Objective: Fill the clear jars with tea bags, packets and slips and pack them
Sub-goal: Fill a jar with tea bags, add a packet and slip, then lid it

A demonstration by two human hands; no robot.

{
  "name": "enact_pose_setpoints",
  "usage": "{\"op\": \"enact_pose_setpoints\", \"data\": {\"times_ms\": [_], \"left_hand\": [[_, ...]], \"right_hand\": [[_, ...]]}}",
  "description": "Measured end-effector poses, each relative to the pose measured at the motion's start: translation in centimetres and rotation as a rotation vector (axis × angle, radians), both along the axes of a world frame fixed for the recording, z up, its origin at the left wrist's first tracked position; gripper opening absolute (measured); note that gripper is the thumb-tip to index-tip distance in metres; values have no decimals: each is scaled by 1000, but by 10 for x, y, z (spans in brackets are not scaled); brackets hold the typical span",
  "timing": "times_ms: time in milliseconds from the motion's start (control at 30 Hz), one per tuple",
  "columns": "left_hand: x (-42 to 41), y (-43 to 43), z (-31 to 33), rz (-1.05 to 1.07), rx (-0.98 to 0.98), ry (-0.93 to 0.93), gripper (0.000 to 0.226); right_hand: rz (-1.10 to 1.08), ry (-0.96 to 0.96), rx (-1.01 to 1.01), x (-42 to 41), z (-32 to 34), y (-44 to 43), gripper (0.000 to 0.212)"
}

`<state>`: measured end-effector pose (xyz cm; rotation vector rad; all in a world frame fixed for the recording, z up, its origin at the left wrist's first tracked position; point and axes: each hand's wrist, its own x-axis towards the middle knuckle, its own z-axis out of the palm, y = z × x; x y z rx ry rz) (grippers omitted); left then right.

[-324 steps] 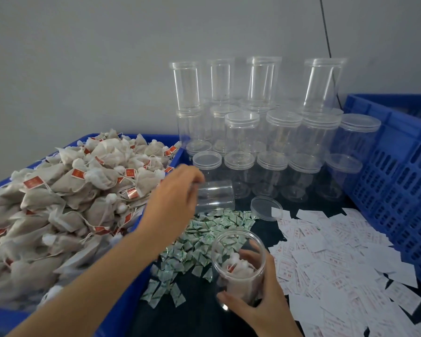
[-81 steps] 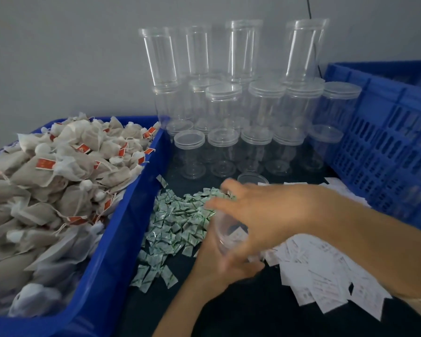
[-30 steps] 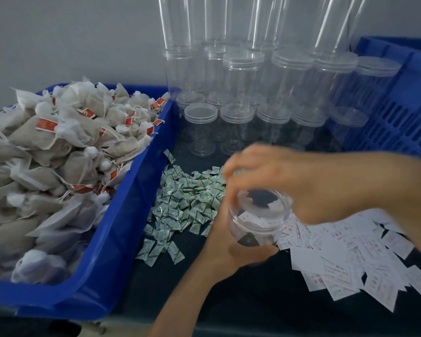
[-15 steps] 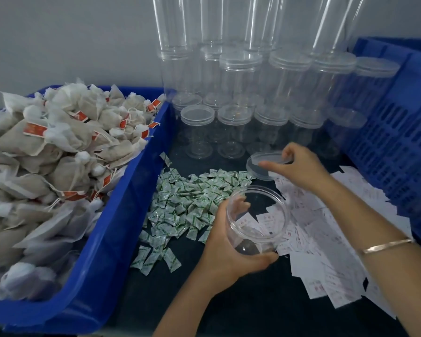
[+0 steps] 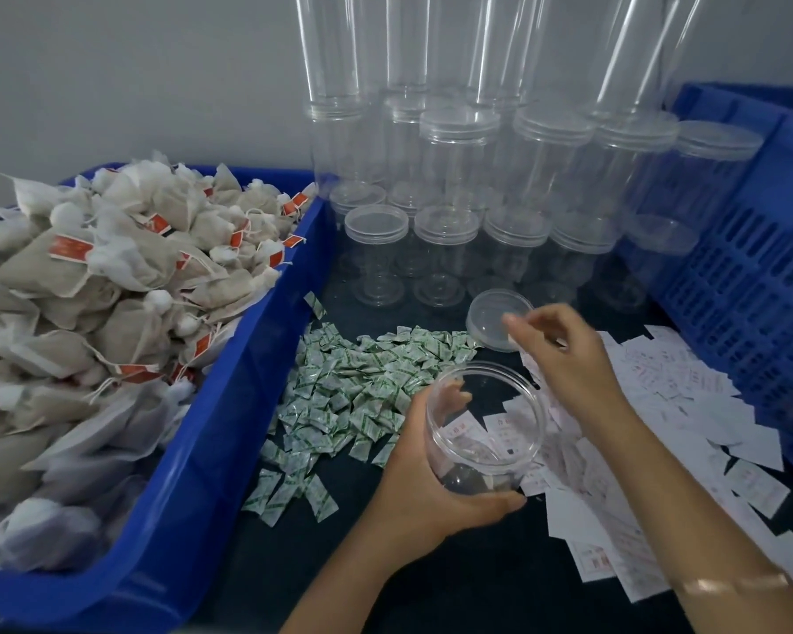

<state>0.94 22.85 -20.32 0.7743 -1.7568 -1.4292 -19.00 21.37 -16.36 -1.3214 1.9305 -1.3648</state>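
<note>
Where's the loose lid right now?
Head view, centre-right: the lid sits just before the front jars, right of the green packets, beyond the open jar, by the right hand.

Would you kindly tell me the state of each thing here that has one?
Clear plastic jar: lid off, gripped by left hand.
Round clear lid: off, at right hand's fingertips.
Front-row clear jars: lidded.
Blue plastic crate: heaped with tea bags.

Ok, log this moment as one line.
left hand holds jar | jar open, empty | right hand at loose lid
</note>
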Motion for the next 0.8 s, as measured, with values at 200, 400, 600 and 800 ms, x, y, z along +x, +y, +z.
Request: {"op": "enact_pose_setpoints", "data": {"times_ms": [200, 400, 600, 800], "left_hand": [[29, 3, 36, -96, -16, -123, 140], [75, -14, 135, 238, -392, -11, 61], [131, -104, 174, 736, -641, -492, 37], [166, -146, 155, 801, -783, -1350, 22]], "right_hand": [[318, -364, -114, 47, -13, 69, 63], [340, -143, -132, 79, -47, 88, 100], [363, -218, -171, 99, -50, 75, 97], [354, -233, -158, 97, -52, 74, 107]]}}
